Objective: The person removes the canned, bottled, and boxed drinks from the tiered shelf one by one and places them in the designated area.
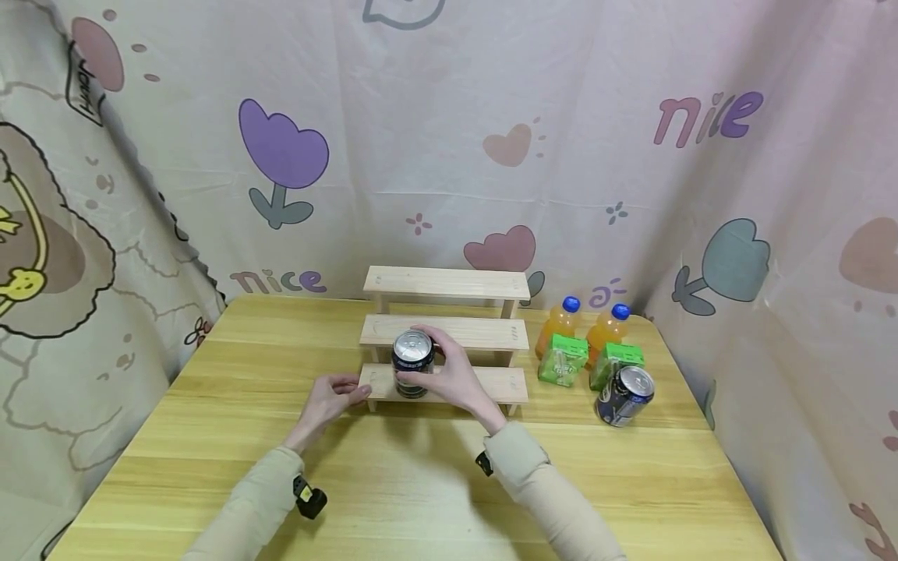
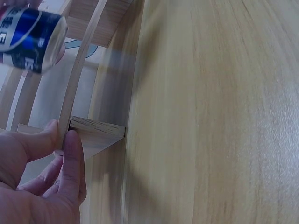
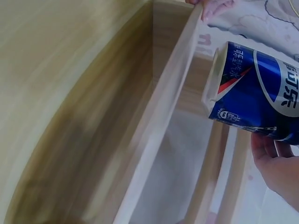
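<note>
A dark blue soda can (image 1: 413, 360) is in my right hand (image 1: 454, 375), gripped around its side with the top facing up. In the right wrist view the blue can (image 3: 261, 93) shows a gap between its base and the lowest shelf board. My left hand (image 1: 330, 401) pinches the left end of that board on the three-step wooden rack (image 1: 484, 383). Thumb and fingers sit on opposite faces of the board (image 2: 74, 93) in the left wrist view.
Right of the rack stand two orange drink bottles (image 1: 559, 323) with blue caps, two green juice boxes (image 1: 563, 360) and another dark blue can (image 1: 624, 396). All are on the wooden table (image 1: 421, 499). A printed curtain (image 1: 435, 171) hangs behind.
</note>
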Demonstrator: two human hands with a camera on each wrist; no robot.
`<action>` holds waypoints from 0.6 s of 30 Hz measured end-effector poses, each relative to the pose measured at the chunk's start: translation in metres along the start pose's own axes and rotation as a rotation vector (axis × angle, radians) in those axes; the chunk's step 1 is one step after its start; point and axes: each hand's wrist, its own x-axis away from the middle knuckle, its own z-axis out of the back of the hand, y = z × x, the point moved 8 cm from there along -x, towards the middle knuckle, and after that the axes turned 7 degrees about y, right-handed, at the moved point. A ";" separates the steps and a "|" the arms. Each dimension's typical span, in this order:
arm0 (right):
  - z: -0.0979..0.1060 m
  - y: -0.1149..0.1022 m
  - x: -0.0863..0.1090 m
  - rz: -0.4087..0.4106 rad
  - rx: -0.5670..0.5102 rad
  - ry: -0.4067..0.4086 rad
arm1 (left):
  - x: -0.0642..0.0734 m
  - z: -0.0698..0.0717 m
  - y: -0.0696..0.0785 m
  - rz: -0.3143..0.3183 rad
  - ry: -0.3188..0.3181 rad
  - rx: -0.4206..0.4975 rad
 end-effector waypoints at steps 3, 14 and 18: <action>0.014 0.002 0.005 -0.022 -0.019 0.017 | -0.001 -0.001 -0.001 -0.004 -0.007 0.018; 0.078 0.009 0.029 -0.028 -0.099 0.097 | 0.002 -0.002 0.002 -0.001 -0.020 0.091; 0.106 0.015 0.040 -0.030 -0.100 0.153 | 0.002 -0.003 0.002 0.000 -0.025 0.108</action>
